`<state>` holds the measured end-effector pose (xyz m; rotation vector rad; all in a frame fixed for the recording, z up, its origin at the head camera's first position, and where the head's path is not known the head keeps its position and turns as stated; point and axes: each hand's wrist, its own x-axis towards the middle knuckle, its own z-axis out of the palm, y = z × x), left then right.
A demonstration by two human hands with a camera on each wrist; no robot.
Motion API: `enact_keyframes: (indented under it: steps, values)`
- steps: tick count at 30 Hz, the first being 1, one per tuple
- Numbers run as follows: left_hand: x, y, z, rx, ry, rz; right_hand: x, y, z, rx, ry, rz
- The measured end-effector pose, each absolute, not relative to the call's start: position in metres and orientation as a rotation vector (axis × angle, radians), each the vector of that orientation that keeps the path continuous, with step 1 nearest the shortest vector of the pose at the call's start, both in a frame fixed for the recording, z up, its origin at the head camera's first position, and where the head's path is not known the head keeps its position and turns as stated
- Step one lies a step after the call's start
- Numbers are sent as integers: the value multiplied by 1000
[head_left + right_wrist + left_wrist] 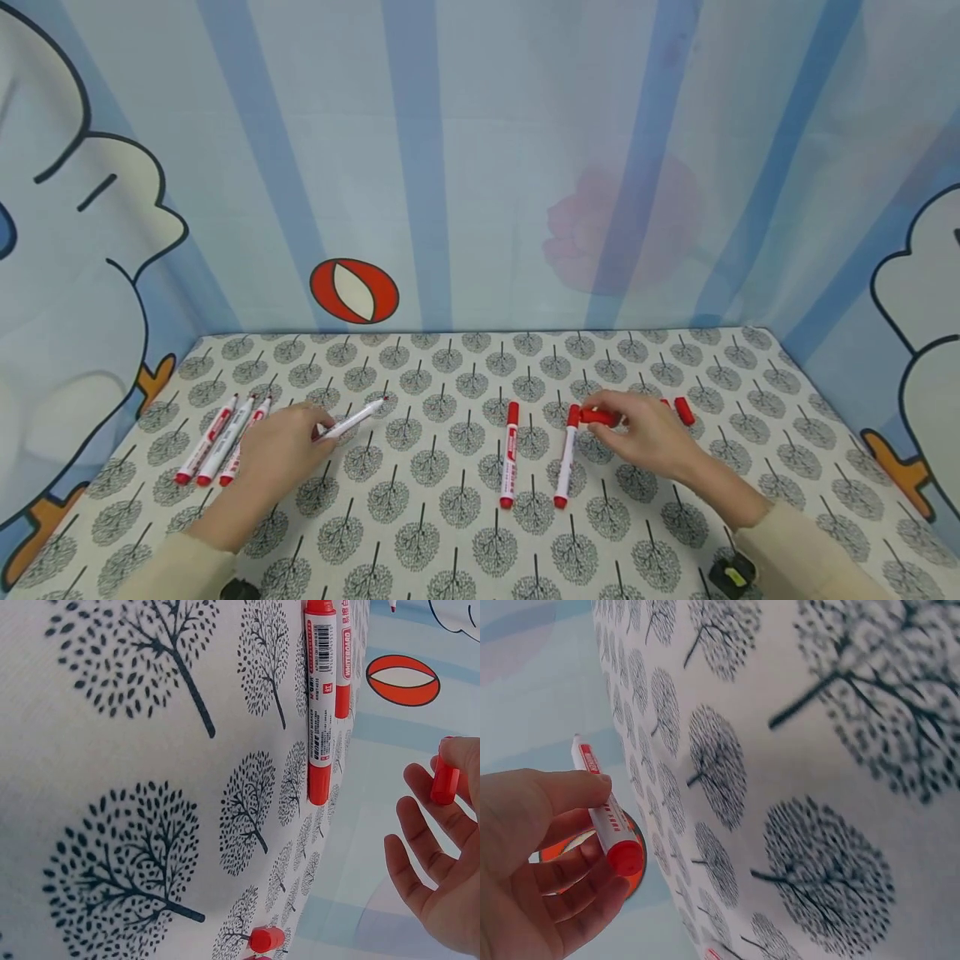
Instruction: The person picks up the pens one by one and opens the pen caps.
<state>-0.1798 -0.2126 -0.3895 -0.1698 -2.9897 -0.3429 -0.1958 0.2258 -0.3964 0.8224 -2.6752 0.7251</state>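
Observation:
My left hand [288,442] pinches a whiteboard marker [356,419] between thumb and fingers. Its cap is off and the writing tip points up and to the right; in the left wrist view its red end plug [626,857] faces the camera. With thumb and fingers my right hand [648,433] holds a red marker cap [600,417], the other fingers spread in the right wrist view. Close to its left lies a capped red marker [566,458], and farther left another capped marker [509,458]. Beside my left hand, uncapped red markers [217,440] lie side by side.
A loose red cap [684,411] lies right of my right hand, with a bit of another cap partly hidden by the hand. A tree-print cloth [457,542] covers the table. Behind it hangs a striped blue backdrop [495,167] with cartoon figures.

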Motion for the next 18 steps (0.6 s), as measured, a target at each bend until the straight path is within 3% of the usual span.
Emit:
enact_keyframes:
  steps: [18]
  values:
    - [-180,-259,-399,87,-3062,-432,-192,225,-399,802,-2696,636]
